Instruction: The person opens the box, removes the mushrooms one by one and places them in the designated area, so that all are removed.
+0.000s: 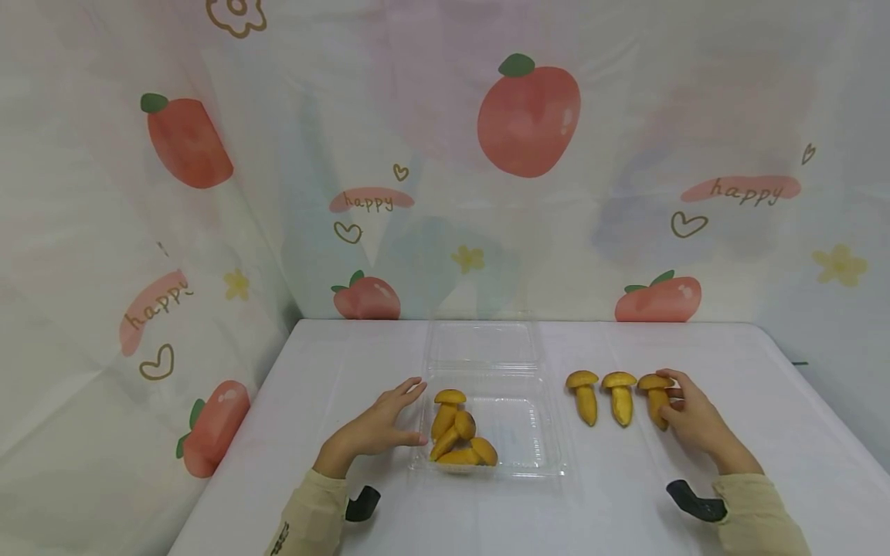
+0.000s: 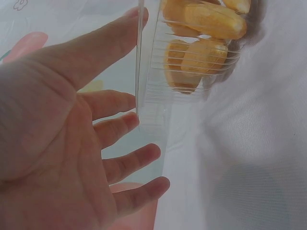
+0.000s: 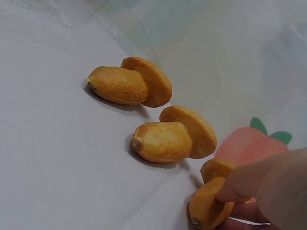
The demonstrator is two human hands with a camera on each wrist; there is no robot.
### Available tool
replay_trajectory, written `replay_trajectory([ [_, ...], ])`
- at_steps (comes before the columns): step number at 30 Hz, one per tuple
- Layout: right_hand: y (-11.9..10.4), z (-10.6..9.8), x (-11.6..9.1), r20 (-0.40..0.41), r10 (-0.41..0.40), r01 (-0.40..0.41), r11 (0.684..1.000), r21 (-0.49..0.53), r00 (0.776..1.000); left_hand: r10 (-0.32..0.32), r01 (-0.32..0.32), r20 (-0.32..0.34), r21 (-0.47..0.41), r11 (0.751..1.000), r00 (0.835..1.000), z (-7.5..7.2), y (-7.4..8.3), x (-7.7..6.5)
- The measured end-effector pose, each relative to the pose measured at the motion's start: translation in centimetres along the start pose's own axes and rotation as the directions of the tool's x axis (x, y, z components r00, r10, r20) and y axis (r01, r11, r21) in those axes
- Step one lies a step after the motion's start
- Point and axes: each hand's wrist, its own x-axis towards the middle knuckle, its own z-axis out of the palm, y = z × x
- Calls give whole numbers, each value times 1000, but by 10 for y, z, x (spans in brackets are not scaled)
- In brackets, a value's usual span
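On white table [image 1: 514,517], ochre mushroom [image 1: 653,395], domed cap, tapered stem, pinched by right hand [image 1: 695,421]; left hand [image 1: 378,425] spread.

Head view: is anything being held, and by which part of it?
The right hand grips the rightmost yellow mushroom by its stem. The left hand, fingers spread at the side of the clear container, holds nothing.

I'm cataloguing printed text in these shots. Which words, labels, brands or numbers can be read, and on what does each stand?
"happy": left pink stripe on the backdrop; last letter distorted.
"happy": middle pink stripe, backdrop.
"happy": right pink stripe, backdrop.
Dark marking on the left sleeve: too small to read.
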Motion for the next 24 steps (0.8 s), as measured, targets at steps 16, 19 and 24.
replay_trajectory([
  [16, 2, -5, 2, 5, 26, -26, 1000, -8, 1000, -4, 4, 4, -4, 1000, 1000, -1, 1, 0],
  [19, 4, -6, 2, -5, 23, -23, 1000, -15, 1000, -1, 1, 3, -2, 1000, 1000, -1, 1, 0],
  [24, 3, -8, 1, -18, 32, -33, 999, -22, 999, 5, -5, 2, 0, 1000, 1000, 0, -1, 0],
])
